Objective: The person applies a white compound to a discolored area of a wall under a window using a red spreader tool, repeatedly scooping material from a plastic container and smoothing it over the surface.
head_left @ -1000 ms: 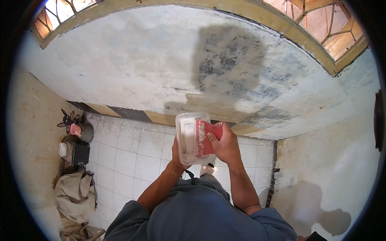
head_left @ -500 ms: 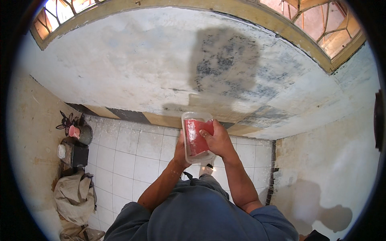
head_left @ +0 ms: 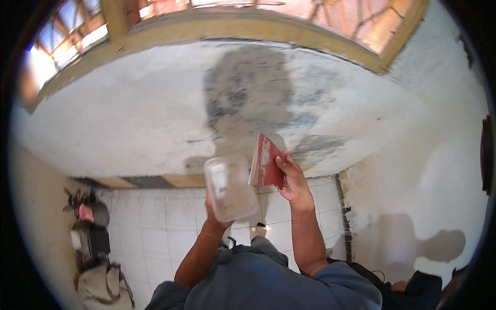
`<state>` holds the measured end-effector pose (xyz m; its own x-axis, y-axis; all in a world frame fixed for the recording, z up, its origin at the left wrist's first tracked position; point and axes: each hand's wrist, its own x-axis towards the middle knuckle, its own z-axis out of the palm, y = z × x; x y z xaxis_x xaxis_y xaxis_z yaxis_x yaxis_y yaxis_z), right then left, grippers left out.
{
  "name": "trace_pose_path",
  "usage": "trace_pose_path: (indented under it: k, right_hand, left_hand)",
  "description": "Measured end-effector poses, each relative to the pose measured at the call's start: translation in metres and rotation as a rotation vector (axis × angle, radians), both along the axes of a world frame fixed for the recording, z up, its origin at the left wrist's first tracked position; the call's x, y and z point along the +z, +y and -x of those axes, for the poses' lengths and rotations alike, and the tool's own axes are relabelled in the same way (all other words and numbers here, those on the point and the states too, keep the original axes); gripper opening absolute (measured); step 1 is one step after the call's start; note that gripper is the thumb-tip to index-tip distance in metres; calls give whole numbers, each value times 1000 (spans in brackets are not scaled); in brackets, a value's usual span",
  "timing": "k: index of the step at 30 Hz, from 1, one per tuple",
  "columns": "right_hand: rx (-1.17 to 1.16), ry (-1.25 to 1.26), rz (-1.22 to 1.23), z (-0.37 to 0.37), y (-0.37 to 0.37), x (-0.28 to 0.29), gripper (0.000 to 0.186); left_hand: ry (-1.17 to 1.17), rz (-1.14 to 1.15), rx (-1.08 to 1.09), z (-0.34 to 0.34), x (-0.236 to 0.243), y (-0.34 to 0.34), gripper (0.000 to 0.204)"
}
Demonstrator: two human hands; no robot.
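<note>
My left hand (head_left: 212, 209) grips a translucent plastic tub (head_left: 230, 188) from its left side and underneath, and the fingers are mostly hidden by it. My right hand (head_left: 293, 181) is closed on a red putty scraper (head_left: 268, 168), raised just right of the tub and clear of it, with white paste smeared along its face and edge. Both are held in front of the white wall (head_left: 129, 113), which has dark mottled patches (head_left: 232, 98) where my shadow falls.
A wooden window frame (head_left: 248, 28) runs above the wall. Side walls flank the tiled floor (head_left: 144, 237). Along the left stand a pink cup on a grey bucket (head_left: 88, 214), a dark box (head_left: 95, 243) and a crumpled sack (head_left: 103, 289). Dark items (head_left: 413, 289) lie at lower right.
The red scraper has lifted out of the tub and moved right and upward. The tub has shifted left and down. My view has swung up toward the window.
</note>
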<state>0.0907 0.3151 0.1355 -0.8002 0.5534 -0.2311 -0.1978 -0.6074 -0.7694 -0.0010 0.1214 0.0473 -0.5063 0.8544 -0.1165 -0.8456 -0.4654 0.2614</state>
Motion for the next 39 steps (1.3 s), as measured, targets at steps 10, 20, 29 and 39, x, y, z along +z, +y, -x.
trace_pose_path:
  k: [10, 20, 29, 39]
  right_hand:
    - [-840, 196, -240, -9, 141, 32, 17]
    - [-957, -312, -1370, 97, 64, 40, 59]
    - [-1206, -189, -1086, 4, 187, 28, 43]
    - [-1017, -271, -1165, 64, 99, 24, 43]
  left_hand:
    - [-113, -20, 43, 0, -11, -24, 56]
    - [-81, -1, 74, 1, 12, -23, 58]
    - [-26, 35, 147, 9, -19, -46, 58]
    - [-79, 36, 201, 10, -25, -57, 56]
